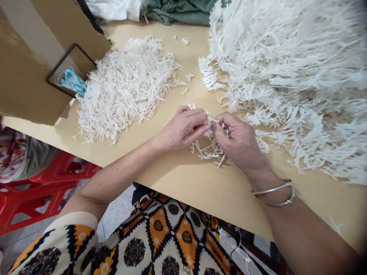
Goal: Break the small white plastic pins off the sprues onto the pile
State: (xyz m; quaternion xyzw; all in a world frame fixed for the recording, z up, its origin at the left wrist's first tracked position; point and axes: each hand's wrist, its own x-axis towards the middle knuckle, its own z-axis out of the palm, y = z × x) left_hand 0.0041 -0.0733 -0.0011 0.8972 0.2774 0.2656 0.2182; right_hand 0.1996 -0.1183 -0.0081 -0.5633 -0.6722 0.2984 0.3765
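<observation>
My left hand (186,128) and my right hand (236,137) meet over the table, fingertips pinched close together. Between them is a white branched plastic piece (212,120), gripped by both hands, with much of it covered by my fingers. More white branched strands (208,149) hang or lie just under my hands; whether they join the held piece I cannot tell. To the left lies a heap of small white branched pieces (129,86). A larger heap of longer white strands (286,76) spreads over the right side, close to my right hand.
A cardboard box (37,49) stands at the left, with a black wire frame and a blue-and-white item in clear plastic (73,81) beside it. Loose white bits (189,77) lie between the heaps. Green cloth (177,11) sits at the back; red plastic stools (37,194) stand below the table's edge.
</observation>
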